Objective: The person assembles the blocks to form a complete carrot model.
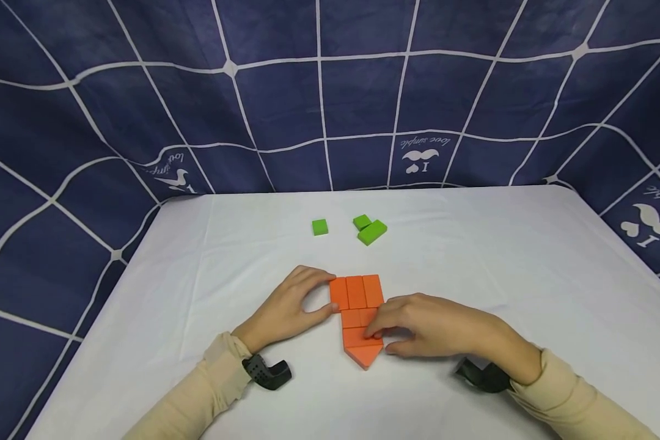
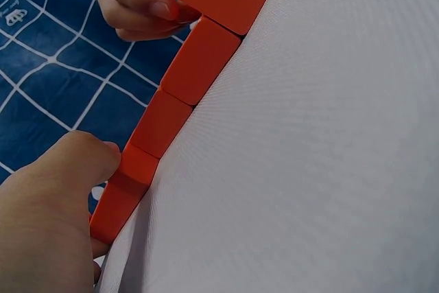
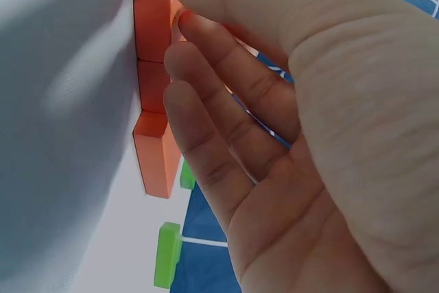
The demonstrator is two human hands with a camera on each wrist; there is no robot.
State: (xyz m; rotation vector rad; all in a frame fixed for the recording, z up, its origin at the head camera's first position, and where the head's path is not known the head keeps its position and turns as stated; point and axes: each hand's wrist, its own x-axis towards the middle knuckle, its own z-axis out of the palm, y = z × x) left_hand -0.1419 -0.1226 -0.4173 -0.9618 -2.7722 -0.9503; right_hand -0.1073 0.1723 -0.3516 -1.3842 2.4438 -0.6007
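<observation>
Orange blocks lie flat and joined in a figure: three tall blocks side by side at the far end, smaller ones below, a pointed block (image 1: 364, 355) nearest the person. The left hand (image 1: 288, 310) (image 2: 51, 211) pinches the leftmost tall block (image 1: 338, 293) (image 2: 118, 204) between thumb and fingers at its far and near ends. Fingertips of the right hand (image 1: 440, 325) (image 3: 329, 128) rest on the lower middle blocks, its thumb beside their right edge. In the right wrist view its fingers are loosely bent, with nothing gripped; they hide part of the figure.
Beyond the figure on the white-covered table (image 1: 242, 232) lie a single green block (image 1: 320, 227) and, to its right, a small green block (image 1: 362, 222) against a longer one (image 1: 373, 233). A dark blue cloth with white lines (image 1: 357, 91) hangs behind the table.
</observation>
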